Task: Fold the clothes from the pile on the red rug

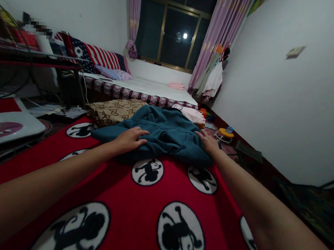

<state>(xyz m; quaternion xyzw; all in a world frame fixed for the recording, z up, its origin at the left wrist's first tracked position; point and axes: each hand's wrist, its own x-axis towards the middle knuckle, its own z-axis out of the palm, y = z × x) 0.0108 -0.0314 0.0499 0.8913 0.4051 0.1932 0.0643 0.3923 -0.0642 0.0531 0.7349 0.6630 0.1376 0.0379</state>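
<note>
A rumpled teal garment (166, 132) lies spread on a red blanket (140, 202) patterned with black figures in white circles. Its exact kind cannot be made out from the folds. My left hand (130, 140) rests on the garment's left part, thumb and fingers apart. On the right edge of the cloth lies my right hand (209, 143), its fingers stretched over the fabric. Behind the garment, a tan patterned cloth (114, 111) sits at the left and a folded pale pink cloth (191, 114) at the right.
A bed (154, 87) stands below the window, with a pillow (113, 73) on it. Clothes (214, 77) hang by the right curtain. A small yellow-seated stool (225, 133) is on the floor at right. A cluttered table (38, 58) stands at left.
</note>
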